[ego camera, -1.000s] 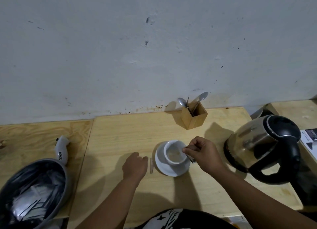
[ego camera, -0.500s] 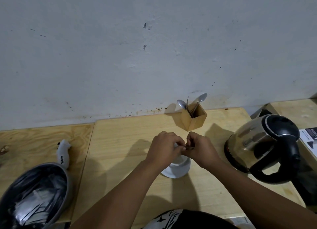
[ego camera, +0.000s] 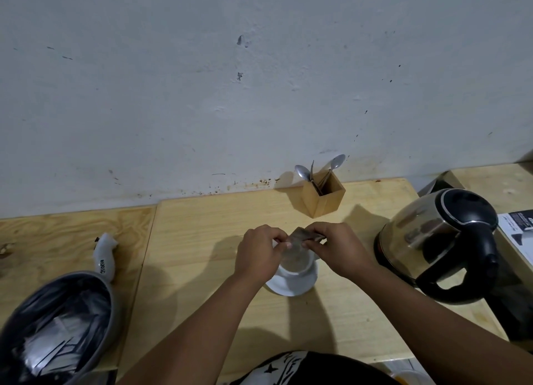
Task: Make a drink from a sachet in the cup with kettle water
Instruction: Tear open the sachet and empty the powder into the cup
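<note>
Left hand [ego camera: 261,252] newly joined to right hand [ego camera: 340,247] — both pinching sachet [ego camera: 301,240] over cup [ego camera: 297,265]; tearing likely next.

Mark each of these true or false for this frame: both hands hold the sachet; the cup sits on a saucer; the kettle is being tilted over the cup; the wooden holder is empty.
1. Both hands hold the sachet above the cup: true; left hand, right hand.
2. The cup sits on a saucer: true.
3. The kettle is being tilted over the cup: false; it stands untouched to the right.
4. The wooden holder is empty: false; spoons stand in it.
</note>
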